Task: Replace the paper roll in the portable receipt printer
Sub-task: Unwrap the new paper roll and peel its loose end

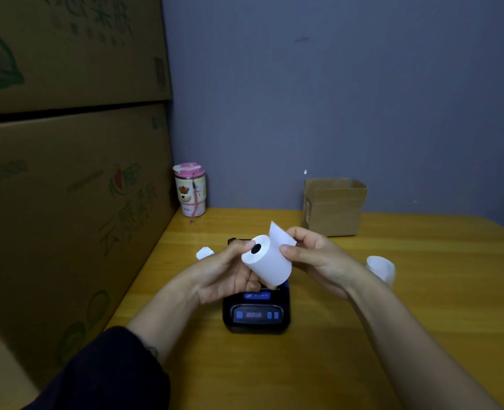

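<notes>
Above the printer (256, 313), both hands hold a white paper roll (267, 260) in the air over the yellow wooden table (407, 306). The roll is a full, thick cylinder, tilted so that one flat end faces the camera and shows its dark core hole. Its paper looks clean and smooth. A loose tail of paper stands up from the roll's upper right side, ending in a pointed corner.

The left hand (230, 273) is closed around the roll from the left and below, its thumb pressed near the core hole. The right hand (312, 255) pinches the loose tail between thumb and fingers, the thumb tip resting against the roll's side.

The printer is a small black unit with a blue strip and blue buttons on its front panel. It sits on the table straight under the roll, its upper part hidden by the roll and hands, so whether its lid is open cannot be told.

A white scrap (204, 252) lies left of the hands, and another white roll (382, 269) sits on the table just behind the right wrist. Farther back stand an open small box (333, 207) and a pink-lidded cup (190, 189). Large cartons (67, 173) are stacked on the left.
</notes>
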